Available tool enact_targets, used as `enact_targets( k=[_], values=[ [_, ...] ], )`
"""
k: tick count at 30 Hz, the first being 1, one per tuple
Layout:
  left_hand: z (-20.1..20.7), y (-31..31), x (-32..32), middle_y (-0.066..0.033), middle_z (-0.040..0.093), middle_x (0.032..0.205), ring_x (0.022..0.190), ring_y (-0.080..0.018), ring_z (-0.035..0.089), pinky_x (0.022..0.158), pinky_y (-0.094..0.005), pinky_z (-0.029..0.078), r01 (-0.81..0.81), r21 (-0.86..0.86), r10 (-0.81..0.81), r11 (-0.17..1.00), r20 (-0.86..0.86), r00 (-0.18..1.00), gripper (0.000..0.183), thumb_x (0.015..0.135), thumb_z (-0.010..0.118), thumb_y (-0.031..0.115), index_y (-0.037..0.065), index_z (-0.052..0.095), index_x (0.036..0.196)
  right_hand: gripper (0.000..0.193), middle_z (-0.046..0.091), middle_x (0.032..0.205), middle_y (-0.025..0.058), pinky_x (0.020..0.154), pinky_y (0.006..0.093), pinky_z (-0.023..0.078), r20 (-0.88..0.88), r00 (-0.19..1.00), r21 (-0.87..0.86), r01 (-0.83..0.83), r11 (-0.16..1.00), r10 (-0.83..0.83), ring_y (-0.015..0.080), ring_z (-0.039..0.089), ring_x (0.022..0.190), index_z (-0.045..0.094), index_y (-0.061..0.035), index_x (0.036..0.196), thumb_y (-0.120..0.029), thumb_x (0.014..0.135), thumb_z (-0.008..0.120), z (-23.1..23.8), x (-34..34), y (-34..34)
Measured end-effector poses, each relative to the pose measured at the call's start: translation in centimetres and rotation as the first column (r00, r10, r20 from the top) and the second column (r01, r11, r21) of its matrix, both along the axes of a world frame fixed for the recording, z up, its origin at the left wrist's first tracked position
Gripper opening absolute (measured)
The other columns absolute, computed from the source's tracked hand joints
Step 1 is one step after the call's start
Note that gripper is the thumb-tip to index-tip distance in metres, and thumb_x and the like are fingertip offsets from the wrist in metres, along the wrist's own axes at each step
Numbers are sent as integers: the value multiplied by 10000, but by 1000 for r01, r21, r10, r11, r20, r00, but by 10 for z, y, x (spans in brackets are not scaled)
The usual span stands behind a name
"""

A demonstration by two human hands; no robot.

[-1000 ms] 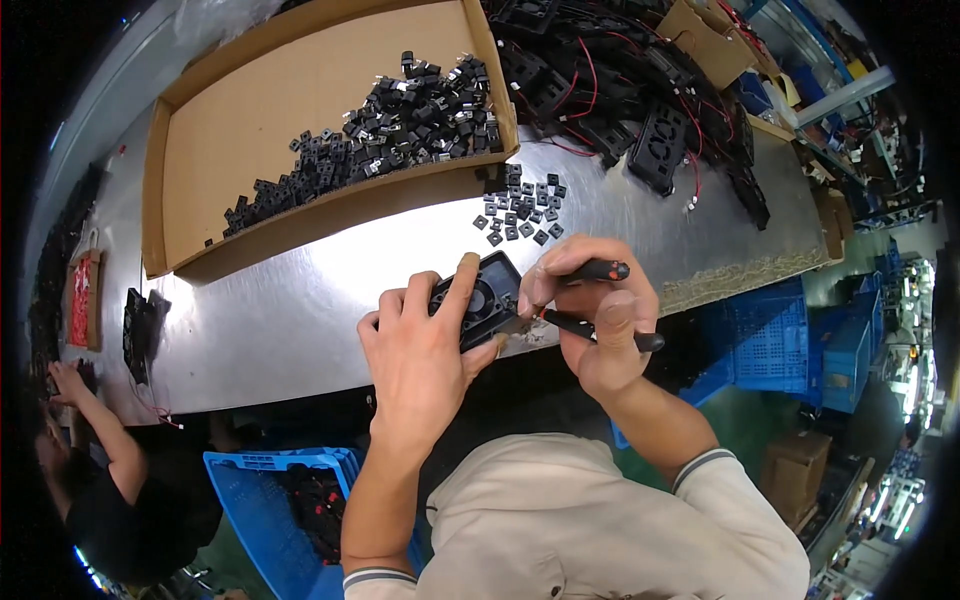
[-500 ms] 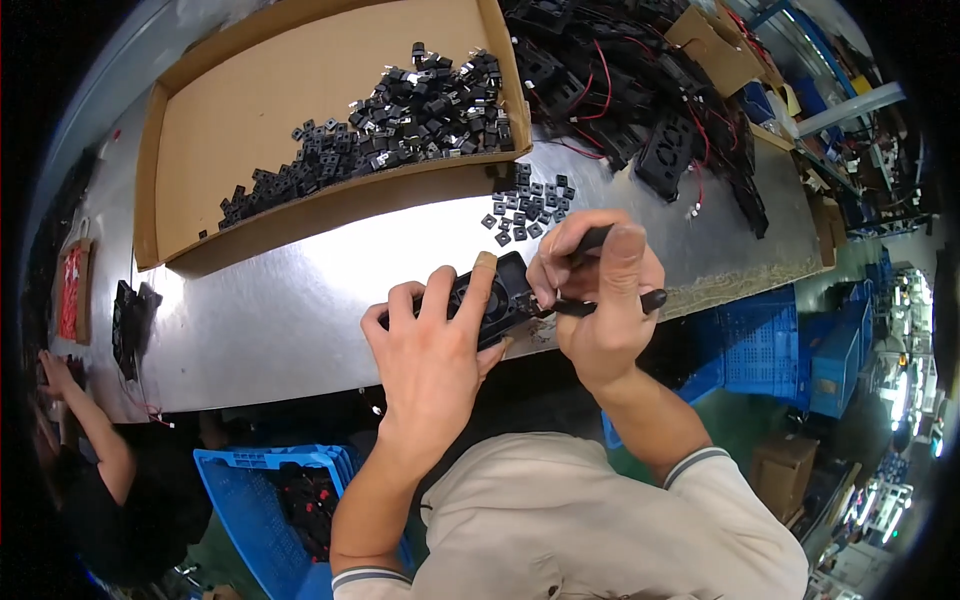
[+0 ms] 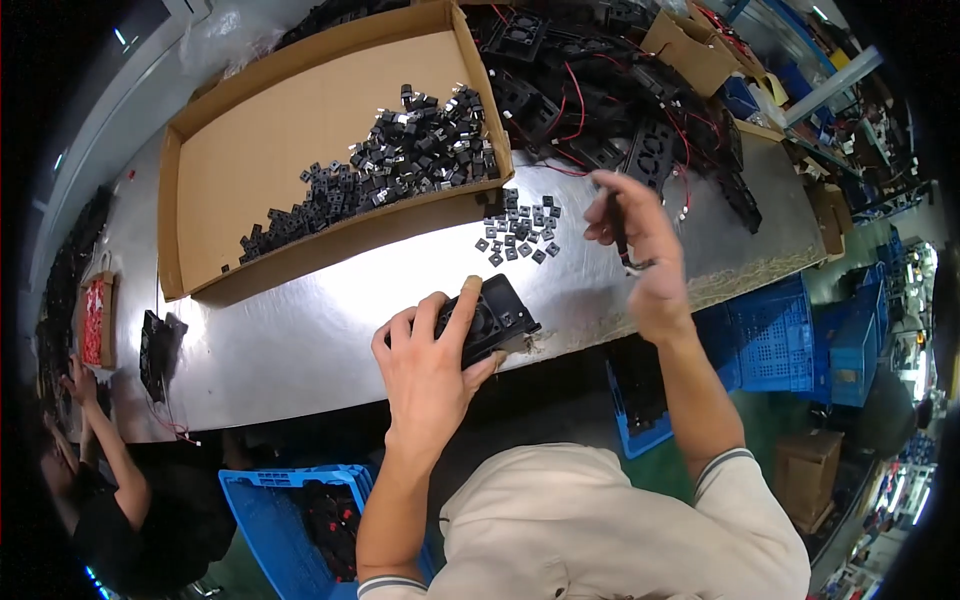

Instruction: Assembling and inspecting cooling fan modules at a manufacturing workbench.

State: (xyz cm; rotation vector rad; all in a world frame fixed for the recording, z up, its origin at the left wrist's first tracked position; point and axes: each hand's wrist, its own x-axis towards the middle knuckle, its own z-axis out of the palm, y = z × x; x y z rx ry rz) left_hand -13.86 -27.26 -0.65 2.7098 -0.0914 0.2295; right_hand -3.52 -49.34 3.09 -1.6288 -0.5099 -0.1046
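Observation:
A black plastic housing [image 3: 508, 308] with a round grille or fan-like part lies tilted under my left hand [image 3: 425, 350], which grips it at the table's near edge. Its fingers spread over the top and the thumb presses the near side. Off to the right, my right hand [image 3: 655, 265] is raised and slightly blurred. A slim black-handled hand tool [image 3: 617, 228], seemingly pliers or cutters, is held in it; the tip is hard to make out. Small square black pieces [image 3: 522, 235] with centre holes lie loose on the metal table, between my hands and the cardboard box.
The shallow cardboard box [image 3: 330, 245] holds a heap of small black parts [image 3: 430, 145]. Black housings with red wires [image 3: 650, 150] pile up at the far right. Blue crates [image 3: 765, 345] stand below the table. At far left, another person's hand [image 3: 80, 382] is near a tray of red parts [image 3: 95, 320].
My right hand, with the black-handled tool, has moved away from the housing, up and to the right. My left hand still grips the housing. The whole view has shifted slightly.

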Motion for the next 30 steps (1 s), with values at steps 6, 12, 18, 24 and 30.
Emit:
enact_targets(
  k=[6, 12, 18, 24, 30],
  values=[
    [2, 3, -5, -79, 559, 1180, 1090, -300, 516, 976, -474, 344, -11, 12, 11, 1000, 24, 1000, 811, 662, 853, 316, 224, 517, 1394, 726, 539, 1162, 154, 957, 414, 396, 411, 894, -660, 154, 735, 182, 310, 513, 1068, 520, -57, 1330, -452, 757, 726, -43, 6, -13],
    [3, 6, -13, -122, 561, 1217, 1127, -318, 518, 1007, -469, 364, -49, -16, 48, 999, -45, 998, 826, 684, 862, 296, 170, 494, 1413, 608, 527, 1186, 159, 1021, 458, 351, 430, 851, -718, 121, 685, 301, 353, 481, 1120, 578, -79, 1255, -263, 698, 735, -57, 9, -13],
    [-2, 2, -12, -115, 582, 1251, 1140, -321, 523, 1007, -476, 369, -93, -76, 93, 993, -9, 996, 832, 652, 879, 286, 135, 514, 1384, 574, 525, 1182, 158, 1038, 482, 339, 409, 858, -737, 110, 667, 310, 357, 476, 1151, 594, -80, 1220, -246, 687, 729, -58, 12, -15],
    [-1, 2, -9, -96, 616, 1232, 1116, -330, 534, 1002, -456, 384, -122, -143, 125, 982, 12, 992, 826, 604, 890, 233, 114, 545, 1345, 580, 525, 1190, 163, 1047, 490, 331, 395, 867, -742, 105, 662, 305, 363, 474, 1160, 592, -79, 1227, -275, 699, 730, -58, 12, -15],
    [4, 14, 0, -121, 565, 1309, 1200, -337, 506, 1041, -443, 382, -67, -118, 68, 991, 7, 998, 843, 608, 886, 196, 104, 521, 1363, 743, 505, 1316, 184, 1109, 520, 281, 379, 881, -798, 157, 581, 282, 386, 428, 1279, 580, -75, 1284, -458, 682, 786, -52, 9, -19]
  ],
)
